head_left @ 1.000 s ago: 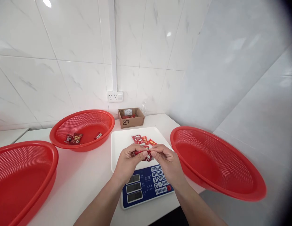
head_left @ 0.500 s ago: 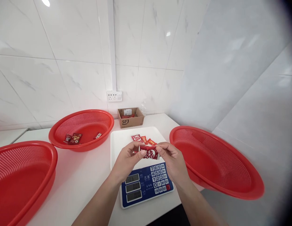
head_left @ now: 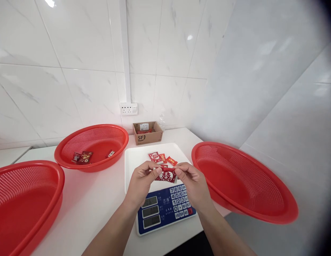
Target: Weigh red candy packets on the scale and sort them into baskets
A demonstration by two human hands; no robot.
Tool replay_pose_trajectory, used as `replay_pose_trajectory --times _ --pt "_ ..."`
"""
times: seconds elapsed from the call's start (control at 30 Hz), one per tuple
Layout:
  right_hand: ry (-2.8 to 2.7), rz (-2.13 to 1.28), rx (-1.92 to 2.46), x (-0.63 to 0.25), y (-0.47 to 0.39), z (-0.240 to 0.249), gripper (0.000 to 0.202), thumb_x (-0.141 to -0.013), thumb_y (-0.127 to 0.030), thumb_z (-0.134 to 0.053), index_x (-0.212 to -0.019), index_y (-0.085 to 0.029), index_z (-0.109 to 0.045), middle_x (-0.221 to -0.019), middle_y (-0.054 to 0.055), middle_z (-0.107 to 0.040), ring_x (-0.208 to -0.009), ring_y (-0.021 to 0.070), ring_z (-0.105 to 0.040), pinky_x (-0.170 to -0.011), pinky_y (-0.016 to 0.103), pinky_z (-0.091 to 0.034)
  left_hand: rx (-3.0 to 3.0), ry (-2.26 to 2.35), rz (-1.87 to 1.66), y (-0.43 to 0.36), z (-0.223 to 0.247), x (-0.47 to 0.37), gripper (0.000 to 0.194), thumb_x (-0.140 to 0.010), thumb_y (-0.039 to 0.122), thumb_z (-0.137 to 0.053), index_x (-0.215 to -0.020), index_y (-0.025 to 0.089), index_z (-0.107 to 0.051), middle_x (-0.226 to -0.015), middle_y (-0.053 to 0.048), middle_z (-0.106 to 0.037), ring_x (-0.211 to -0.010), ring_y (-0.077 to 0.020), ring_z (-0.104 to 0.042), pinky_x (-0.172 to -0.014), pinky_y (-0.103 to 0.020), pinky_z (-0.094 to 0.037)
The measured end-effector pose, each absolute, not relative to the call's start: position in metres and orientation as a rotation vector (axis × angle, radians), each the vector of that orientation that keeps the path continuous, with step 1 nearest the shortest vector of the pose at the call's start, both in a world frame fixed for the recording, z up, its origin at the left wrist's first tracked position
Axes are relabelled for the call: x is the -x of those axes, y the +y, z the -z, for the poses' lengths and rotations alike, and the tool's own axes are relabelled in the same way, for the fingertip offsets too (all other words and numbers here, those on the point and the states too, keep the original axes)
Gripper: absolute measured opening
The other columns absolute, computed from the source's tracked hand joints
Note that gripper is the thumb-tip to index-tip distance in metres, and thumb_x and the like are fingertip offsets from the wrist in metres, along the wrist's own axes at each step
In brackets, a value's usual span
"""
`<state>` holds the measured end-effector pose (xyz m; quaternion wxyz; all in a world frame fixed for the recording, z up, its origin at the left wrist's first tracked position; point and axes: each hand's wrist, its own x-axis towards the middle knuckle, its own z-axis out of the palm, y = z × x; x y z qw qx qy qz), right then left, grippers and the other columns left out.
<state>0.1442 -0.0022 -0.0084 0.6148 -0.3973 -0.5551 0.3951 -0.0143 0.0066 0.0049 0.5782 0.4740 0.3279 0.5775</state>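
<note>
A small red candy packet (head_left: pixel 167 175) with a white round print is stretched between my two hands, over the front of the scale's white pan (head_left: pixel 133 160). My left hand (head_left: pixel 144 179) pinches its left end between thumb and fingers. On the other end, my right hand (head_left: pixel 193 183) has the same kind of pinch. Behind the held packet, several more small red packets (head_left: pixel 155 157) lie on the pan, one partly hidden by it. The scale's blue panel (head_left: pixel 165 206) with keys and displays sits below my hands.
A red perforated basket (head_left: pixel 96 165) with a few packets stands at back left. Another red basket (head_left: pixel 56 209) is at near left, and a third (head_left: pixel 245 177) at right overhangs the table edge. A cardboard box (head_left: pixel 148 137) with red items stands behind the scale by the wall.
The packet has tilted in my fingers, its printed face now showing more fully toward me. Both hands remain pinched on its ends in nearly the same place.
</note>
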Motion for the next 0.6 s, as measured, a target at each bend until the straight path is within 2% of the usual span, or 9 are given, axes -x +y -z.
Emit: replay_pose_trajectory --times 0.6 --pt "-1.266 -0.924 0.907 -0.1459 -0.0045 0.0098 0.013 -0.079 -0.032 -0.065 -0.069 -0.023 -0.064 -0.072 -0.001 -0.059 -0.069 0.0142 -0.052 -0.065 0.028 -0.042 -1.100 0.770 -1.340 0.0036 -0.0085 0.0143 0.020 -0.068 0.033 -0.073 -0.065 0.016 -0.062 -0.066 0.001 -0.062 -0.062 -0.0111 -0.052 -0.061 -0.023 -0.043"
